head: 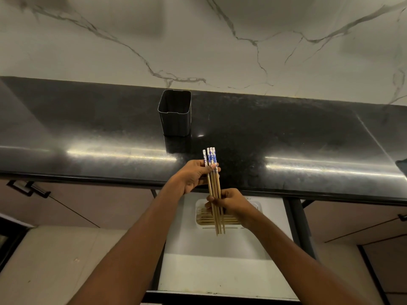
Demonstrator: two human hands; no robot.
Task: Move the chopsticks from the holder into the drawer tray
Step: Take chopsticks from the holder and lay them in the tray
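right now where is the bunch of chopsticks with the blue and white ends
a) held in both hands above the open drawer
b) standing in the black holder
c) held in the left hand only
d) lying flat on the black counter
a: the left hand grips the chopsticks near their patterned ends and the right hand holds them lower down, over the white tray in the drawer; the holder on the counter looks empty.

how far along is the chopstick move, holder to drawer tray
Nearly done, by the look of it. The holder on the counter looks empty, and some chopsticks already lie in the drawer tray. In hand: the left hand and right hand hold the last bundle of chopsticks above the tray. Left: laying them in.
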